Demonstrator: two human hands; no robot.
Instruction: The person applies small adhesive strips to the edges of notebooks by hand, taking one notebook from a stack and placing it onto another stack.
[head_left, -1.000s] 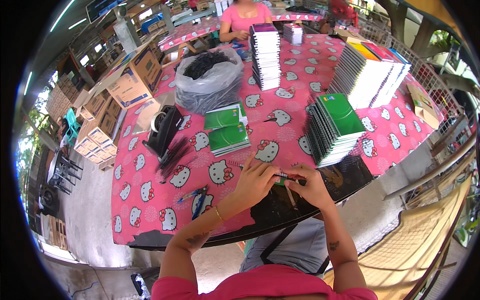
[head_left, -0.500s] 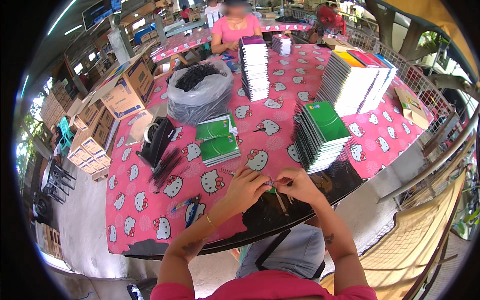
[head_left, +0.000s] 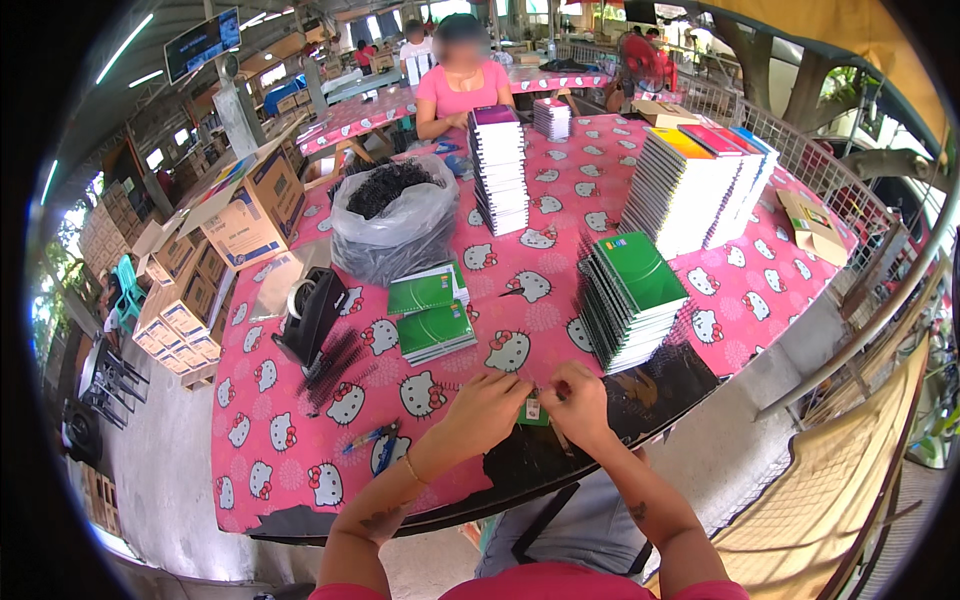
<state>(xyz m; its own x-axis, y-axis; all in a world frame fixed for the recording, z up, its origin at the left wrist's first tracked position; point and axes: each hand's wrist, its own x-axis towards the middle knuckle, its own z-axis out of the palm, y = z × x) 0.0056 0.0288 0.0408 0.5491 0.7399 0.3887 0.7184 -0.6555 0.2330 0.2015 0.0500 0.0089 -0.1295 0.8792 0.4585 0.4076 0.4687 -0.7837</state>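
Observation:
At the table's near edge, a small green notebook (head_left: 533,410) shows between my hands, mostly covered by them. My left hand (head_left: 488,408) is closed on its left side, and a thin black spiral coil (head_left: 452,386) sticks out past those fingers. The fingers of my right hand (head_left: 576,397) are pinched at the notebook's upper right; what they grip is hidden. To the right stands a tall stack of green spiral notebooks (head_left: 645,270). Two short piles of green notebooks (head_left: 437,330) lie further left.
Loose black coils (head_left: 335,375) lie by a black tape dispenser (head_left: 312,315). Pliers (head_left: 388,450) are near my left forearm. Behind are a plastic bag of coils (head_left: 395,235), a purple-topped notebook stack (head_left: 500,170) and colourful stacks (head_left: 690,190). Opposite stands a co-worker (head_left: 462,85).
The small green notebook shows more between my hands, its face now partly visible. My right hand has shifted slightly left. The whole view has tilted up a little.

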